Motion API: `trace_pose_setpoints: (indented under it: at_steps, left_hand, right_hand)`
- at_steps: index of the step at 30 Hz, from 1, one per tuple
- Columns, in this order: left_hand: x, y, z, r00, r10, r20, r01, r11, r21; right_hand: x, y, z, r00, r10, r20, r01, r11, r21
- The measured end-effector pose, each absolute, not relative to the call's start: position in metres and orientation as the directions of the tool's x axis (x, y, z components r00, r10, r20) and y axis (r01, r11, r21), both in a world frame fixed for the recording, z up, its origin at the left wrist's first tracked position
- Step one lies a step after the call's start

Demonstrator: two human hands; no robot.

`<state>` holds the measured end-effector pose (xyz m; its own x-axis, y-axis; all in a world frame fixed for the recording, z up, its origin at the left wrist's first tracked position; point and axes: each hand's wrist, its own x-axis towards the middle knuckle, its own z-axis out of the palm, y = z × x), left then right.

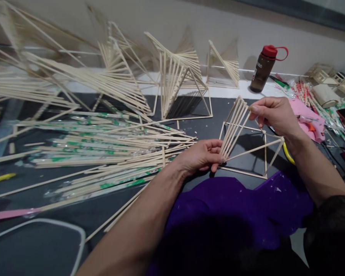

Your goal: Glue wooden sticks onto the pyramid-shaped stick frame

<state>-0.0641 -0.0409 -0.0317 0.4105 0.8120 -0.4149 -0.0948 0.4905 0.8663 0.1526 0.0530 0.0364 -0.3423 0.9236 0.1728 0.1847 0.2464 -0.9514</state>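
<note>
A small frame of thin wooden sticks (243, 172) stands on the dark table in front of me, with a slanted fan of several sticks (234, 124) on its left side. My left hand (205, 155) pinches the lower end of the fan, near the frame's bottom left corner. At the fan's upper right end, my right hand (268, 111) has thumb and forefinger closed on a stick end. Part of the fan's lower end is hidden behind the left fingers.
Loose and wrapped sticks (103, 153) cover the table's left side. Larger stick structures (178, 76) stand along the wall. A dark bottle with a red lid (261, 73) is behind. A pink object (307, 115), cables and sticks lie right; purple cloth (218, 207) is in front.
</note>
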Motion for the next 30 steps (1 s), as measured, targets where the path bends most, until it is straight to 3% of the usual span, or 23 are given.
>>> trace_pose_setpoints:
  at_steps: [8,15,30]
  left_hand:
    - [-0.065,-0.039,-0.036,0.407,0.815,-0.413,-0.087,0.484,0.871]
    - [-0.064,-0.039,-0.034,0.395,0.816,-0.422,-0.071,0.485,0.872]
    - [-0.064,-0.039,-0.033,0.395,0.811,-0.432,-0.071,0.496,0.866]
  right_hand:
    - [0.154,0.047,0.032,-0.312,0.893,0.323,0.321,0.419,-0.849]
    - [0.155,0.051,0.025,-0.303,0.894,0.329,0.348,0.425,-0.836]
    - [0.156,0.061,0.008,-0.302,0.896,0.325,0.216,0.396,-0.892]
